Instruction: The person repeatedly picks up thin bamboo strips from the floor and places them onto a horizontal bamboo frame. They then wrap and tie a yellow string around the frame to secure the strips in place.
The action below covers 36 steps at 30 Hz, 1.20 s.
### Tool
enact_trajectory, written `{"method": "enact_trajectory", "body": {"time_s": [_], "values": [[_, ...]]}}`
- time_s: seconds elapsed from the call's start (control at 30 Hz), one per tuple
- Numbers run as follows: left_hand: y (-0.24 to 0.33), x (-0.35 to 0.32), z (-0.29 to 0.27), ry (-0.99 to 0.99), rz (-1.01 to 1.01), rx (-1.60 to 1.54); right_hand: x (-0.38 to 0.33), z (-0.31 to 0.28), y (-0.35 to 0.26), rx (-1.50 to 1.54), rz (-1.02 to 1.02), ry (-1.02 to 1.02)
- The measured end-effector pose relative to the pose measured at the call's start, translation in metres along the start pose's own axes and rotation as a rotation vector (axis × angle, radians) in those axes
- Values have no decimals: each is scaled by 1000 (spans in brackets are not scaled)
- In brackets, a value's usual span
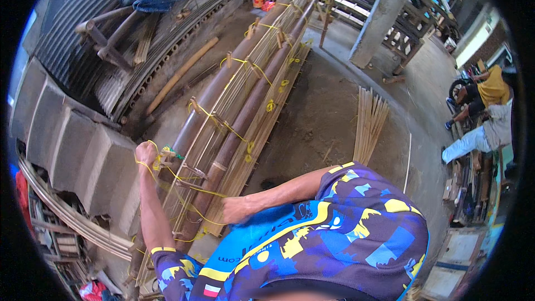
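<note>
My left hand (pixel 146 153) is closed on a thin yellow cord (pixel 207 190), which loops over the fist at the left side of a long rack. On the right, my right hand (pixel 237 210) is a fist in front of my body, with the cord running into it. Between the hands the cord crosses two long brown poles, the left pole (pixel 191 134) and the right pole (pixel 229 149). Thin slats (pixel 214 120) lie lengthwise between them. Short wooden pegs (pixel 196 106) and more yellow ties hold the bundle further along. A green tie (pixel 173 152) sits near my left hand.
Slats with yellow ties (pixel 257 134) lie along the rack's right side. A loose slat pile (pixel 370 122) rests on the floor. Concrete steps (pixel 83 145) flank my left; a concrete pillar (pixel 379 17) stands ahead. Two people (pixel 482 128) sit at the far right.
</note>
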State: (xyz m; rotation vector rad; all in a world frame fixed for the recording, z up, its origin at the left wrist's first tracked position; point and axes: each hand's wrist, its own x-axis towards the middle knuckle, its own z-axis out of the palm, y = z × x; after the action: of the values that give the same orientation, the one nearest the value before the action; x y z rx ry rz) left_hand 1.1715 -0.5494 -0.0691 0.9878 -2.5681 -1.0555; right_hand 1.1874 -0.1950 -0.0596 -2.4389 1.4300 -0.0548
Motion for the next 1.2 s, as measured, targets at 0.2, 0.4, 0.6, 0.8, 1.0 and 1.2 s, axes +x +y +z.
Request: {"method": "enact_trajectory", "body": {"time_s": [0.2,0.4,0.6,0.8,1.0,1.2], "values": [[32,-30,-56,-149,-227,-63,-60,123,67,-66,553,-127],[44,-29,-96,226,-141,-960,-206,209,124,94,1273,-479],[77,-106,-98,158,74,-48,-245,203,79,126,1163,-597],[90,-173,-28,-78,80,287,-81,44,22,592,495,-508],[84,-173,-22,-9,41,268,-27,-101,36,235,911,311],[81,-178,-20,61,70,274,22,-94,54,801,490,685]]}}
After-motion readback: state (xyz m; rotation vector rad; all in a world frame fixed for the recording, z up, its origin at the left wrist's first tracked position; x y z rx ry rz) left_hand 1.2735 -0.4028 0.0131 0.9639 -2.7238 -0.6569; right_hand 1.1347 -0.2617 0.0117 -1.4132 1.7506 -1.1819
